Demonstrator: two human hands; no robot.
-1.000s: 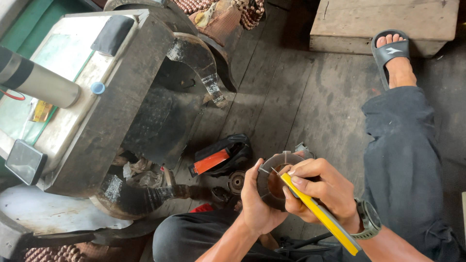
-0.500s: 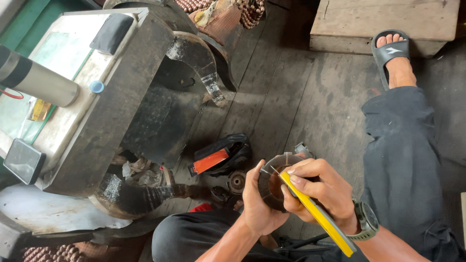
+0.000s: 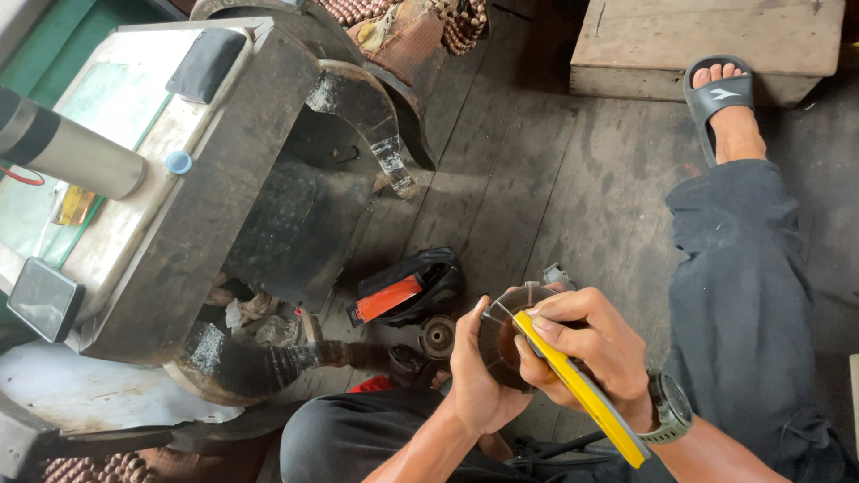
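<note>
My left hand (image 3: 479,371) cups a round, dark metal part (image 3: 506,333) with ribbed edges, held just above my lap. My right hand (image 3: 586,344) grips a yellow-handled tool (image 3: 582,392) like a pen, its tip pressed against the face of the round part. A watch (image 3: 664,410) sits on my right wrist. Whatever blade or tip the tool has is hidden between my fingers and the part.
A black and red tool (image 3: 407,291) and a small round metal piece (image 3: 438,335) lie on the dark plank floor. A dark wooden stand with a pale top (image 3: 170,188) fills the left. My right leg and sandalled foot (image 3: 729,116) stretch toward a wooden box (image 3: 707,40).
Almost nothing has moved; both hands stay on the round part, with the yellow tool shifting only slightly against it.
</note>
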